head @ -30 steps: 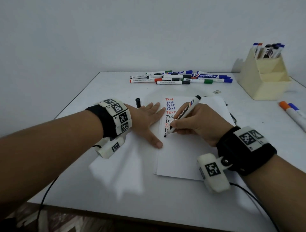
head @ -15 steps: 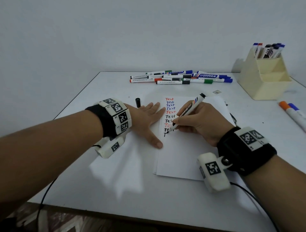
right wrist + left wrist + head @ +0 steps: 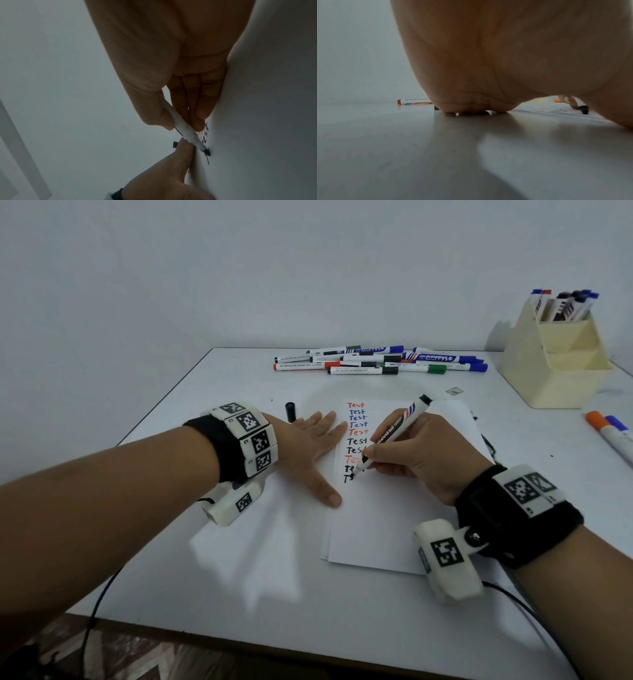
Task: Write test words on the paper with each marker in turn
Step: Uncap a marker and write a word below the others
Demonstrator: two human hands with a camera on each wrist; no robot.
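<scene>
a white-barrelled black marker (image 3: pixel 390 436) is pinched between the thumb and curled fingers of the right hand (image 3: pixel 423 455), with its black tip set on the white sheet of paper (image 3: pixel 387 525) at the lowest line of writing, where only the first black stroke is seen. in the right wrist view the same marker (image 3: pixel 187 133) is seen slanting down to the sheet, tip touching. a column of "test" words in red, blue and black (image 3: pixel 357 436) is laid out above the tip, along the left part of the sheet.

the left hand (image 3: pixel 308 451) is laid flat, fingers straight and spread, on the white table (image 3: pixel 239 577), with its fingertips and thumb on the left edge of the paper. a loose black cap (image 3: pixel 290 411) is seen just beyond that hand.

a row of capped whiteboard markers (image 3: pixel 380 361) is spread along the far edge. at the far right a cream plastic holder (image 3: pixel 555 364) is filled with more markers, and an orange-capped marker (image 3: pixel 606 433) is lying at the right edge.
</scene>
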